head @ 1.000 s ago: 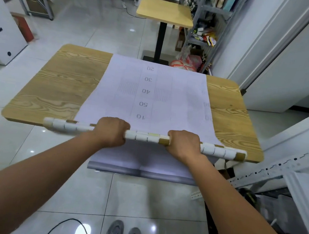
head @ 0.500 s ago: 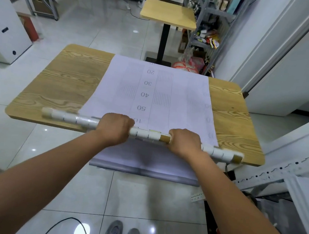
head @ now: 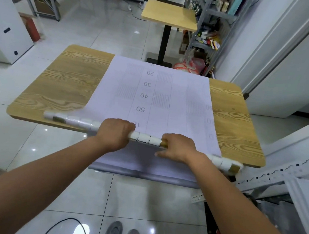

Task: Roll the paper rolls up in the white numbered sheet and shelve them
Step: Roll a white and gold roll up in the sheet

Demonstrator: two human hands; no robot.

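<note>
Seen from above, over the person's own forearms. The left hand (head: pixel 115 132) and right hand (head: pixel 178 147) lie knuckles-up on a long row of white rolls (head: pixel 145 138). The fingers of both hands are curled over the row and clamped on it, with the fingertips hidden on its far side. The right thumb (head: pixel 158 153) reaches left, just below the row.

The rolls lie on a white sheet (head: pixel 157 98) along the near edge of a wooden table (head: pixel 68 82). A short stretch of rolls shows between the hands. The row runs on well past each hand, and its right end sits nearer the viewer. Beyond the fingers the sheet lies flat, printed with 50, 40, 30 and 20 upside down. Below the hands it hangs off the table edge, above grey shoes (head: pixel 113 233).
</note>
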